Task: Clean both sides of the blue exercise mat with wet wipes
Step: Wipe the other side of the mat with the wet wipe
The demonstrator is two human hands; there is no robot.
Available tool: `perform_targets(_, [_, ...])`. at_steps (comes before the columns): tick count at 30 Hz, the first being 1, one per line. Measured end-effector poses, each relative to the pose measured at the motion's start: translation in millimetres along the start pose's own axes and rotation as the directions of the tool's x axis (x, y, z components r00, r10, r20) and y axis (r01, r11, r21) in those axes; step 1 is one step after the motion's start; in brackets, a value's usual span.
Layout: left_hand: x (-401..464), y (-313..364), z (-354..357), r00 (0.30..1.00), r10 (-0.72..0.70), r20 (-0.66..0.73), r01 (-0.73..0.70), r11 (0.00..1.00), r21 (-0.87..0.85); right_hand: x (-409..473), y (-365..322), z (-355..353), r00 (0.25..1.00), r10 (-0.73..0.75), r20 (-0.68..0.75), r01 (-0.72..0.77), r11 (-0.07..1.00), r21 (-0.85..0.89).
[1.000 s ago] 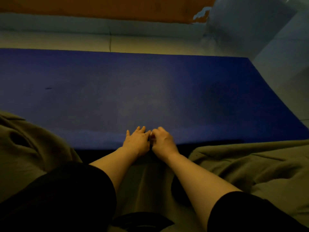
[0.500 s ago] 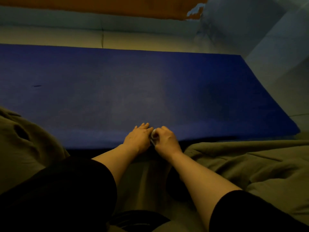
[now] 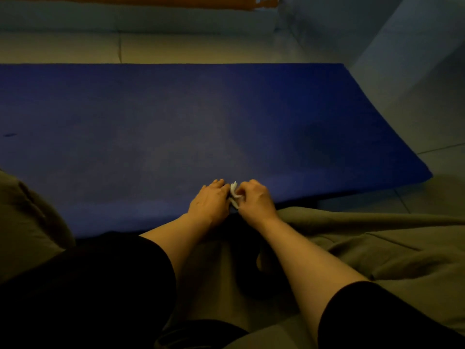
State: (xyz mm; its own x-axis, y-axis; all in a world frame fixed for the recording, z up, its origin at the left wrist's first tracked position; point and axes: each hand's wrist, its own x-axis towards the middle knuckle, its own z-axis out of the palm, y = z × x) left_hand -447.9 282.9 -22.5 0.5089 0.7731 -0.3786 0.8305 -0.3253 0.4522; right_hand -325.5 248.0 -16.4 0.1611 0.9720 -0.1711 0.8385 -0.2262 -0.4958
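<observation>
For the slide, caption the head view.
Both hands, left and right, work a crumpled white wet wipe at the near edge of the blue exercise mat.

Over the last second a crumpled white wet wipe has come into plain sight between the two hands at the near edge of the blue exercise mat; a second ago it was almost wholly hidden under them. The right hand has lifted its knuckles and now pinches the wipe with curled fingers, while the left hand has gone from spread fingers to fingers drawn together against the wipe's other side.
</observation>
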Motion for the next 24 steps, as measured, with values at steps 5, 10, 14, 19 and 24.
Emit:
perform_targets(5, [9.4, -5.7, 1.4, 0.994, -0.01, -0.11, 0.016, 0.998, 0.059, 17.5, 30.9, -28.9, 0.925, 0.289, -0.247, -0.281, 0.957, 0.067])
perform_targets(10, [17.4, -10.2, 2.3, 0.99, -0.082, -0.115, 0.091, 0.993, 0.075, 20.4, -2.0, 3.3, 0.98, 0.155, -0.127, -0.157, 0.988, -0.007])
perform_targets(14, [22.8, -16.1, 2.5, 0.989, -0.101, -0.112, 0.104, 0.994, 0.029, 37.5, -2.2, 10.7, 0.996, 0.089, -0.018, -0.09, 0.996, -0.019])
perform_targets(19, [36.1, -17.6, -8.7, 0.984, -0.108, -0.142, 0.099, 0.993, -0.07, 58.7, 20.5, -11.8, 0.939, 0.275, -0.209, -0.277, 0.961, 0.022])
perform_targets(24, [41.3, -21.6, -3.0, 0.986, -0.167, -0.016, 0.165, 0.985, -0.058, 53.4, -7.9, 19.0, 0.999, 0.052, -0.001, -0.052, 0.999, -0.009])
